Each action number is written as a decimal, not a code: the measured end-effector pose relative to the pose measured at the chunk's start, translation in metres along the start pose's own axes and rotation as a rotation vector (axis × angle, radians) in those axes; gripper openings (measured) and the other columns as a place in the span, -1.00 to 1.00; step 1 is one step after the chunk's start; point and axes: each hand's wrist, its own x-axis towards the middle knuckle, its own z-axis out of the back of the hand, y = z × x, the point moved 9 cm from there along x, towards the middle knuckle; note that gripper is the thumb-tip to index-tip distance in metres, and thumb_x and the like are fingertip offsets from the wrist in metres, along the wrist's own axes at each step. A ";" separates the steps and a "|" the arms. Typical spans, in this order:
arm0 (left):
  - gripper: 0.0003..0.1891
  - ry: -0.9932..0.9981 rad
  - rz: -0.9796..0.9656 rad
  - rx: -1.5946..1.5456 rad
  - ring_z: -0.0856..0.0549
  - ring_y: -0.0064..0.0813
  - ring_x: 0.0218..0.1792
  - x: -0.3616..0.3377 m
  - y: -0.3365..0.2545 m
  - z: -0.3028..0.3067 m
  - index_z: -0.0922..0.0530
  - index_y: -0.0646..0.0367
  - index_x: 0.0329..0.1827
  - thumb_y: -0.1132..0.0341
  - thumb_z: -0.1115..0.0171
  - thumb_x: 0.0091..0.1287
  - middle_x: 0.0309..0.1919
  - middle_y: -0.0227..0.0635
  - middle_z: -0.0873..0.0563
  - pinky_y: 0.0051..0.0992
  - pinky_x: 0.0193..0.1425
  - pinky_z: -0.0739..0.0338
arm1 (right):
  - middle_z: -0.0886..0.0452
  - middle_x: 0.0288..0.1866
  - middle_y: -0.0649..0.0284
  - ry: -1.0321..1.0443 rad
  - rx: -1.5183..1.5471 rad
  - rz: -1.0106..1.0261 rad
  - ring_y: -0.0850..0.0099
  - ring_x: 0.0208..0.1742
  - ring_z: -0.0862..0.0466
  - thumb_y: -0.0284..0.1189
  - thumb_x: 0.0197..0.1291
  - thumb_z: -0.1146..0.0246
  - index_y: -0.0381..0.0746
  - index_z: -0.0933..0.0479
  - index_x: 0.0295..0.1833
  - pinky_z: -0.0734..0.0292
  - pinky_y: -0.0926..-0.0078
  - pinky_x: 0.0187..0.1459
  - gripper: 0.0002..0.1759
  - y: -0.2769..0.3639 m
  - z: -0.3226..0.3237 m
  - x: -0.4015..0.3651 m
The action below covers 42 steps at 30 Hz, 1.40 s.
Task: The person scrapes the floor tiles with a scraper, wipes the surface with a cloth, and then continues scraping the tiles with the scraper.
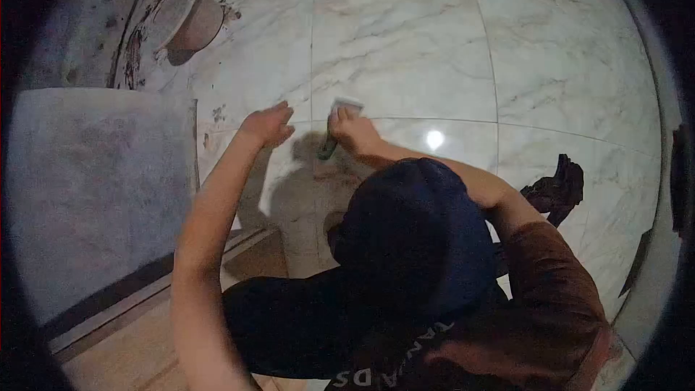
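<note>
My left hand (268, 127) is over the pale marbled floor tiles (405, 43), its fingers and thumb apart and nothing visible between them. To its right, my right hand (352, 130) is closed round a scraper (327, 148). The scraper's dark green handle sticks out below the hand, and its flat light-grey blade shows beyond the fingers, close to a grout line. Whether the blade touches the tile is not clear. A dark blue cap (416, 235) and a dark shirt fill the lower middle of the view.
A tilted bucket-like container (197, 25) is at the upper left, near dirt smears. A large grey slab or panel (94, 188) stands at the left, beside a brown ledge (257, 253). A dark object (565, 188) lies at the right. Rough brown patches edge the tiles at the top.
</note>
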 end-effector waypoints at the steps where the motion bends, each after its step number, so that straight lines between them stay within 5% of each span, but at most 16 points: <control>1: -0.40 0.071 0.020 0.045 -0.54 -0.08 0.35 0.000 0.004 -0.006 -0.36 0.06 0.45 0.00 -0.15 0.43 0.53 -0.16 -0.33 -0.11 0.37 -0.49 | -0.60 -0.15 -0.21 -0.003 -0.008 -0.002 -0.02 -0.15 -0.66 -0.55 0.04 -0.23 -0.56 -0.52 -0.09 -0.69 0.14 -0.26 -0.67 -0.007 0.005 0.004; 4: -0.42 -0.029 0.008 0.001 -0.58 -0.08 0.31 0.001 0.006 0.000 -0.39 0.06 0.42 -0.02 -0.14 0.42 0.55 -0.19 -0.31 -0.11 0.34 -0.51 | -0.59 -0.06 -0.21 0.322 -0.051 -0.196 -0.01 0.03 -0.64 -0.59 -0.03 -0.31 -0.56 -0.46 0.03 -0.69 0.14 -0.12 -0.54 -0.043 0.020 0.036; 10: -0.40 -0.022 0.002 0.025 -0.53 -0.12 0.37 -0.002 0.007 -0.002 -0.38 0.04 0.45 -0.08 -0.08 0.45 0.58 -0.23 -0.26 -0.14 0.40 -0.47 | -0.57 0.06 -0.35 0.190 -0.114 0.038 -0.10 0.04 -0.67 -0.59 -0.02 -0.28 -0.60 -0.45 0.10 -0.71 0.19 -0.17 -0.49 0.008 -0.006 0.009; 13: -0.41 -0.116 -0.015 -0.001 -0.54 -0.11 0.36 -0.002 0.016 -0.005 -0.38 0.03 0.45 -0.07 -0.07 0.45 0.57 -0.23 -0.29 -0.14 0.41 -0.46 | -0.53 0.18 -0.41 0.062 -0.073 -0.117 -0.13 0.04 -0.69 -0.60 0.01 -0.24 -0.63 -0.44 0.10 -0.73 0.16 -0.21 -0.50 -0.041 0.001 0.033; 15: -0.40 0.025 0.092 -0.044 -0.53 -0.11 0.36 -0.009 0.014 -0.002 -0.37 0.03 0.47 -0.05 -0.07 0.45 0.57 -0.23 -0.29 -0.12 0.40 -0.46 | -0.51 0.21 -0.42 0.156 0.004 -0.093 -0.16 0.09 -0.65 -0.58 0.03 -0.23 -0.66 -0.43 0.10 -0.74 0.17 -0.17 -0.50 -0.031 0.022 0.036; 17: -0.39 -0.002 0.059 -0.002 -0.53 -0.11 0.36 -0.002 0.023 -0.009 -0.36 0.04 0.48 -0.05 -0.09 0.45 0.57 -0.24 -0.27 -0.11 0.39 -0.47 | -0.57 0.08 -0.33 0.350 0.008 0.006 -0.10 0.06 -0.64 -0.56 0.04 -0.23 -0.66 -0.42 0.11 -0.73 0.20 -0.15 -0.49 -0.010 -0.010 0.016; 19: -0.39 -0.008 0.045 0.035 -0.51 -0.11 0.37 -0.007 0.017 0.000 -0.35 0.05 0.49 -0.05 -0.09 0.45 0.58 -0.20 -0.25 -0.11 0.39 -0.47 | -0.57 0.02 -0.29 0.227 0.011 0.053 -0.04 0.05 -0.62 -0.57 0.03 -0.22 -0.66 -0.43 0.11 -0.72 0.19 -0.18 -0.48 -0.009 -0.004 0.013; 21: -0.39 -0.008 0.044 0.019 -0.51 -0.12 0.38 -0.010 0.014 0.002 -0.35 0.05 0.49 -0.04 -0.08 0.46 0.57 -0.19 -0.26 -0.13 0.40 -0.47 | -0.61 -0.15 -0.18 -0.066 -0.059 -0.054 0.02 -0.12 -0.64 -0.61 0.02 -0.22 -0.57 -0.54 -0.12 -0.69 0.23 -0.31 -0.71 -0.032 0.014 0.020; 27: -0.40 -0.108 0.016 0.056 -0.54 -0.10 0.35 -0.005 0.023 0.006 -0.35 0.05 0.46 -0.06 -0.11 0.46 0.56 -0.20 -0.28 -0.14 0.38 -0.49 | -0.62 -0.08 -0.21 0.175 -0.030 0.036 -0.02 -0.02 -0.66 -0.59 -0.02 -0.27 -0.54 -0.55 -0.06 -0.69 0.20 -0.16 -0.64 -0.011 0.012 0.021; 29: -0.40 -0.040 0.113 0.004 -0.56 -0.10 0.33 -0.014 0.017 0.014 -0.34 0.03 0.47 -0.05 -0.12 0.46 0.55 -0.22 -0.30 -0.13 0.37 -0.49 | -0.56 0.03 -0.30 0.091 -0.051 -0.103 -0.09 0.08 -0.62 -0.60 -0.11 -0.32 -0.64 -0.40 0.12 -0.69 0.13 -0.06 -0.39 -0.040 0.013 0.021; 30: -0.40 -0.044 0.118 0.006 -0.56 -0.10 0.33 -0.013 0.022 0.012 -0.34 0.03 0.47 -0.05 -0.12 0.46 0.55 -0.22 -0.30 -0.13 0.37 -0.49 | -0.56 0.05 -0.30 0.226 0.009 -0.235 -0.12 0.12 -0.61 -0.60 -0.09 -0.32 -0.63 -0.42 0.08 -0.70 0.17 -0.06 -0.44 -0.064 0.008 0.032; 33: -0.39 -0.082 0.028 -0.007 -0.56 -0.11 0.33 -0.011 0.024 -0.001 -0.34 0.04 0.47 -0.05 -0.13 0.45 0.54 -0.25 -0.32 -0.13 0.38 -0.49 | -0.65 -0.15 -0.20 0.195 -0.003 -0.180 -0.01 -0.01 -0.67 -0.54 0.01 -0.25 -0.52 -0.58 -0.11 -0.64 0.15 -0.11 -0.67 -0.045 0.026 0.031; 34: -0.40 -0.081 0.027 0.012 -0.56 -0.10 0.33 -0.011 0.023 -0.002 -0.35 0.03 0.46 -0.05 -0.14 0.44 0.54 -0.26 -0.32 -0.12 0.37 -0.50 | -0.65 -0.18 -0.16 0.093 -0.249 -0.034 0.02 -0.03 -0.66 -0.48 0.03 -0.23 -0.52 -0.58 -0.11 -0.58 0.16 -0.04 -0.65 -0.023 0.022 0.022; 36: -0.41 -0.094 0.022 0.038 -0.56 -0.10 0.34 -0.008 0.022 0.002 -0.37 0.03 0.45 -0.05 -0.14 0.44 0.54 -0.28 -0.32 -0.11 0.37 -0.50 | -0.65 -0.20 -0.13 0.038 -0.259 -0.046 0.03 -0.05 -0.65 -0.48 0.02 -0.22 -0.52 -0.58 -0.11 -0.56 0.16 -0.01 -0.65 -0.038 0.016 0.019; 39: -0.43 -0.078 0.022 0.051 -0.58 -0.11 0.32 -0.011 0.025 0.005 -0.40 0.03 0.42 -0.05 -0.14 0.44 0.55 -0.27 -0.30 -0.10 0.34 -0.53 | -0.64 -0.18 -0.16 -0.088 -0.168 -0.249 0.00 -0.08 -0.66 -0.52 -0.04 -0.27 -0.55 -0.57 -0.09 -0.63 0.12 -0.09 -0.62 -0.081 0.037 0.035; 42: -0.44 -0.138 -0.005 0.010 -0.58 -0.15 0.32 -0.014 0.017 0.009 -0.41 0.02 0.42 -0.05 -0.13 0.45 0.57 -0.30 -0.27 -0.09 0.31 -0.55 | -0.59 -0.05 -0.23 0.102 -0.065 -0.174 -0.07 0.03 -0.64 -0.58 -0.03 -0.28 -0.61 -0.47 0.04 -0.70 0.18 -0.17 -0.52 -0.057 0.037 0.027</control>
